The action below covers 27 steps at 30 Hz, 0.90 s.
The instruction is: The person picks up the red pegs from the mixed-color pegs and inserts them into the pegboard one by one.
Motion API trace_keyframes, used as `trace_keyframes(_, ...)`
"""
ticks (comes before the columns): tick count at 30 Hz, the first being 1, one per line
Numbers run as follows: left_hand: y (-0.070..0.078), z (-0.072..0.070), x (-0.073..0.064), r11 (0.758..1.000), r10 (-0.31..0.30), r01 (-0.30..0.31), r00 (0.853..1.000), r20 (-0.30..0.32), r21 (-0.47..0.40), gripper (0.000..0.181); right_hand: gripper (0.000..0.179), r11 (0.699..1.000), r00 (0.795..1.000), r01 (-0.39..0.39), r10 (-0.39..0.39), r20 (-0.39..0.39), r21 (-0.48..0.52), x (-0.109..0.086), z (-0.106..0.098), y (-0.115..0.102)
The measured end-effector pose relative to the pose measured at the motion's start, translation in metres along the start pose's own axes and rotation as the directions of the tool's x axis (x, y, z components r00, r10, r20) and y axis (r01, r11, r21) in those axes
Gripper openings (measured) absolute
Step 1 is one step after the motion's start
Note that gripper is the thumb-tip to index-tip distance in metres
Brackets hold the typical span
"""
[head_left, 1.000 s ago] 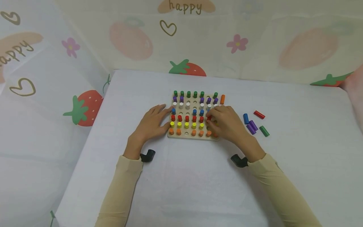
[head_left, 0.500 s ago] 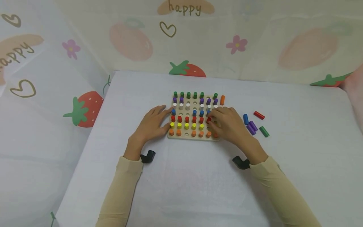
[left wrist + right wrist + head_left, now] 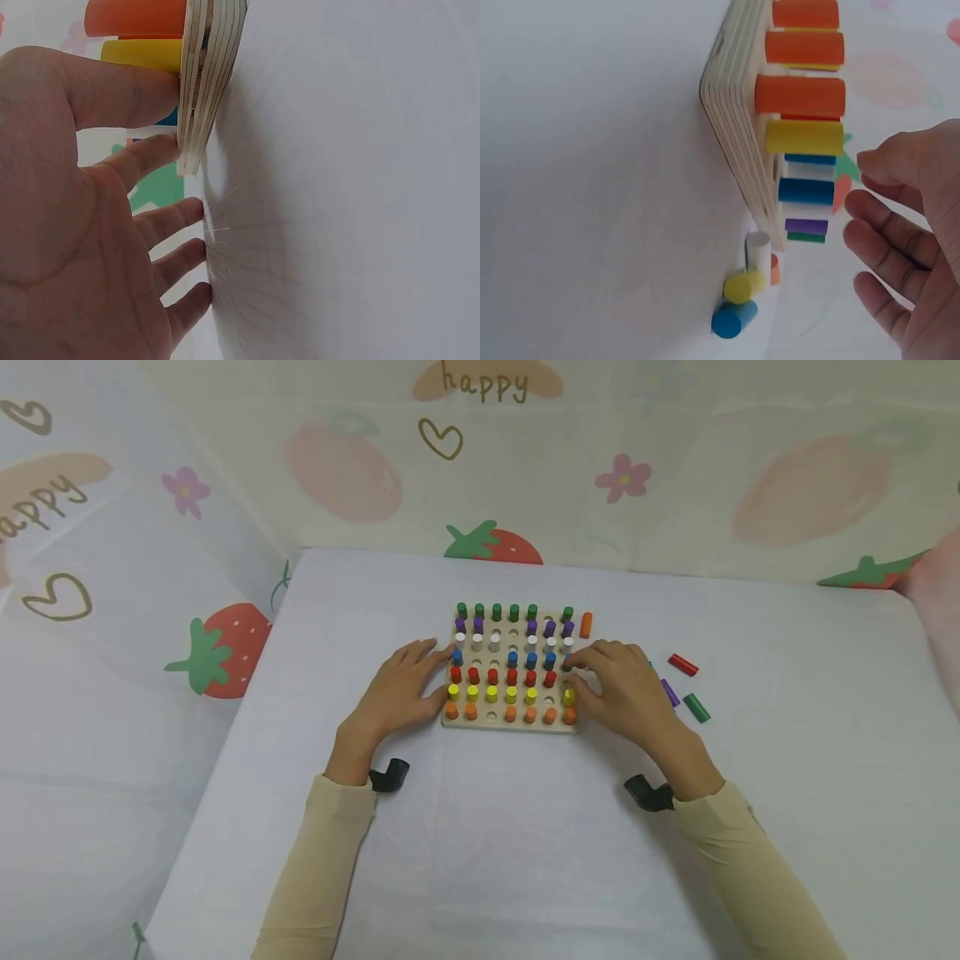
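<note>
A wooden pegboard [image 3: 482, 727] lies on the table, with rows of green, purple, white, blue, red, yellow and orange pegs standing in it. My left hand [image 3: 393, 689] rests beside its left side, thumb and index fingertip touching the edge in the left wrist view; the other fingers reach down to the tabletop. At the right end of the rows is my right hand [image 3: 626, 693], fingers loosely bent and apart, holding nothing. Its fingertips are near a blue peg [image 3: 806, 190] and a yellow peg [image 3: 804, 138]. A red peg [image 3: 550, 679] stands just left of them.
An orange peg [image 3: 587, 625] lies by the board's back right corner. Loose red [image 3: 683, 664], purple [image 3: 670, 692] and green [image 3: 697, 707] pegs lie farther right. Under the right hand lie white [image 3: 758, 251], yellow [image 3: 739, 288] and blue [image 3: 733, 320] pegs. A printed cloth wall stands behind.
My right hand has let go of the red peg, which now stands in its row, and has moved right toward the board's right edge. The left hand has stayed at the board.
</note>
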<state>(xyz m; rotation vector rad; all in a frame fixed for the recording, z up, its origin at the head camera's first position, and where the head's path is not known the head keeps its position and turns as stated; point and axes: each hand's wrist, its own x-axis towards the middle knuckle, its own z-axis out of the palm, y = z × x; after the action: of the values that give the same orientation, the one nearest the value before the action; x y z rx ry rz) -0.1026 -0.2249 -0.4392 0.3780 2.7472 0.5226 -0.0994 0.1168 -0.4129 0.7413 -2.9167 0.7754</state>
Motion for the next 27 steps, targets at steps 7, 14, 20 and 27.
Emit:
trace_keyframes(7,-0.002,0.001,0.0,1.0,0.007,-0.007,1.0,-0.004,0.003,0.069,0.023,0.996,0.995,-0.084,0.085,-0.055,0.023,-0.008,-0.008,0.011)
trace_keyframes(14,-0.001,-0.001,0.0,1.0,0.013,-0.013,1.0,-0.006,0.002,0.068,0.021,0.995,0.986,-0.091,0.097,-0.136,0.052,-0.016,-0.015,0.029)
trace_keyframes(20,0.0,-0.002,0.001,1.0,0.014,-0.014,1.0,-0.012,-0.001,0.069,0.021,0.992,0.983,-0.123,0.127,-0.133,0.039,-0.022,-0.017,0.038)
trace_keyframes(27,-0.001,0.001,0.001,1.0,0.011,-0.011,1.0,-0.015,-0.002,0.068,0.021,0.989,0.981,-0.15,0.151,-0.124,0.013,-0.032,-0.016,0.05)
